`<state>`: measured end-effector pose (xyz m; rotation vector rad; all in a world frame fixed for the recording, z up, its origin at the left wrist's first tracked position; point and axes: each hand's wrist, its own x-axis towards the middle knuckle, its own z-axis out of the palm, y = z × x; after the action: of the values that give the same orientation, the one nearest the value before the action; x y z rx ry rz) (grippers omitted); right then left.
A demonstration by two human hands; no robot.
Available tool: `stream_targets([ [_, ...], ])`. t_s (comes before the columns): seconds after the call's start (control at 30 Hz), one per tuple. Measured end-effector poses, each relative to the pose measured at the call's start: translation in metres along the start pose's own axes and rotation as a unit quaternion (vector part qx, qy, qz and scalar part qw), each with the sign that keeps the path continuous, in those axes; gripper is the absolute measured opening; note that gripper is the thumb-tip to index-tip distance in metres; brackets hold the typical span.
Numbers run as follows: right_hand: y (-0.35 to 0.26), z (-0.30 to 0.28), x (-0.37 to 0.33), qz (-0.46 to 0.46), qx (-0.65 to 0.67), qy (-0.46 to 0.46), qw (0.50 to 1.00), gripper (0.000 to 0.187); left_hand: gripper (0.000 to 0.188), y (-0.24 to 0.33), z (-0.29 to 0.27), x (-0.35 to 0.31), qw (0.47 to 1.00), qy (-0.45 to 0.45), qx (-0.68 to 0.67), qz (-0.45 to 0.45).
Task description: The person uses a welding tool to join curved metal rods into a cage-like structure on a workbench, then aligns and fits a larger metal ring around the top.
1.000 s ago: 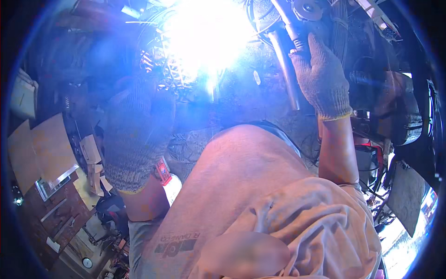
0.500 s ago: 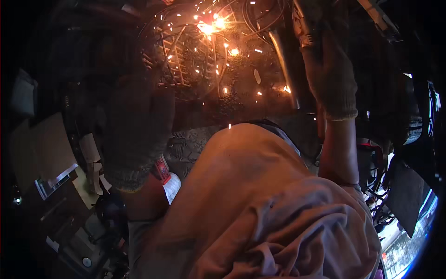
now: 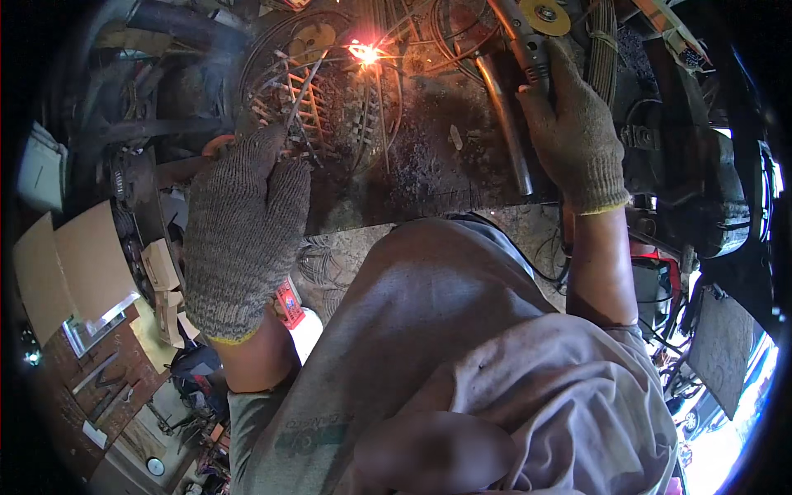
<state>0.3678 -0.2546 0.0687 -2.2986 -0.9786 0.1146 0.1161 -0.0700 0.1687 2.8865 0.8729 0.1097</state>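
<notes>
My left hand [image 3: 243, 231], in a grey knitted glove with a yellow cuff, lies at the left of the dark worktable. Its fingers are bent together, and a thin rod [image 3: 307, 87] runs up from beside the fingertips; whether they grip it is hidden. A similar glove covers my right hand [image 3: 582, 136], closed around the ridged dark handle of a rod-shaped tool [image 3: 528, 51]. To the left of that tool, a small red-white glow [image 3: 363, 54] burns among thin metal rods. Beneath it stand ladder-like metal pieces [image 3: 309, 103] with short rungs.
A shiny metal tube [image 3: 506, 128] lies left of my right hand. Beyond that hand are a yellow disc [image 3: 546, 15] and a bundle of rods [image 3: 602, 54]. Coiled wires surround the glow. Cardboard [image 3: 95, 256] stands at far left, and the table's front edge [image 3: 396, 216] faces my knee.
The glare has shrunk from two bright spots with flying sparks to one small glow. The surroundings look much brighter. Both hands have stayed nearly in place.
</notes>
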Motion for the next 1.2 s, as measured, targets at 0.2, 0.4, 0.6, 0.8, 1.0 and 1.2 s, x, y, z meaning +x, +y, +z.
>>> stream_targets([
  [0.2,0.001,0.003,-0.002,0.004,-0.028,-0.002,1.0,0.062,0.03,-0.002,0.0,0.001,0.999,0.01,-0.02,0.03],
  [0.4,-0.004,-0.002,0.0,0.031,-0.007,-0.031,0.999,0.062,0.033,-0.007,0.006,0.0,0.998,0.019,-0.054,0.005],
  [0.6,-0.002,-0.003,0.0,0.048,-0.032,-0.049,0.997,0.061,0.032,-0.004,0.007,0.002,0.996,0.013,-0.092,-0.005],
  [0.8,-0.004,0.004,-0.002,0.046,-0.005,-0.029,0.998,0.057,0.034,0.003,-0.001,0.006,0.996,-0.067,-0.042,-0.044],
  [1.0,-0.007,0.001,-0.002,0.038,-0.047,-0.029,0.998,0.055,0.042,-0.001,-0.004,0.003,0.986,-0.088,-0.101,-0.095],
  [1.2,0.01,0.017,-0.005,-0.09,-0.059,0.086,0.99,0.054,0.038,-0.005,-0.007,0.004,0.991,-0.035,-0.129,-0.009],
])
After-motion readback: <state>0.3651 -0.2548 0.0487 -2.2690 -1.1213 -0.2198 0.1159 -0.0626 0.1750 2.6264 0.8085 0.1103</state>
